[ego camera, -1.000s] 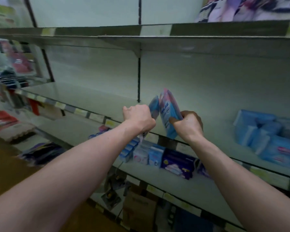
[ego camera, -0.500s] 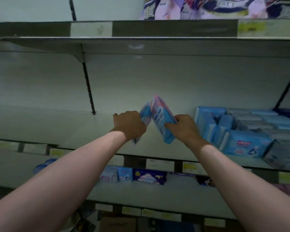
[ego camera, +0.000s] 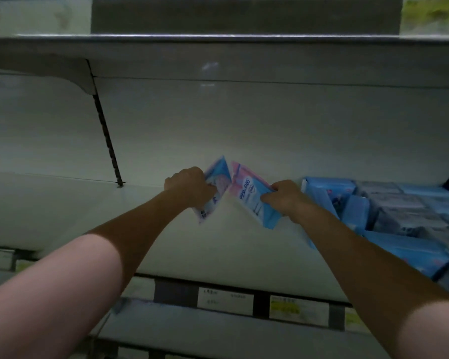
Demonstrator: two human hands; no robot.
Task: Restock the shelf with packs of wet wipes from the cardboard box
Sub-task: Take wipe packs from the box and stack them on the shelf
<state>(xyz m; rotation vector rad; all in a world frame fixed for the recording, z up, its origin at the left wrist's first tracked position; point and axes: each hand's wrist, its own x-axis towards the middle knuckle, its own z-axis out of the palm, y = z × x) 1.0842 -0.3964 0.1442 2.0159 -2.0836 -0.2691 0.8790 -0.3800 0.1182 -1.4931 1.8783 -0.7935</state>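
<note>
Both my arms reach over the white shelf (ego camera: 62, 216). My left hand (ego camera: 189, 186) grips a blue and pink pack of wet wipes (ego camera: 215, 187), tilted with its top leaning right. My right hand (ego camera: 285, 196) grips a second pack of wet wipes (ego camera: 252, 195), tilted the other way, so the two packs meet at their tops like a tent just above the shelf. To the right lie stocked blue packs (ego camera: 399, 211) in rows. The cardboard box is out of view.
The shelf's left and middle parts are bare back to the white rear panel. A slotted upright (ego camera: 106, 136) runs down the back wall. Another shelf (ego camera: 218, 45) hangs overhead. Price labels (ego camera: 224, 300) line the front edge, with a lower shelf beneath.
My view has closed in on the shelf. Both hands have carried the two packs deeper and lower over the shelf, and the packs now splay wider apart at the bottom.
</note>
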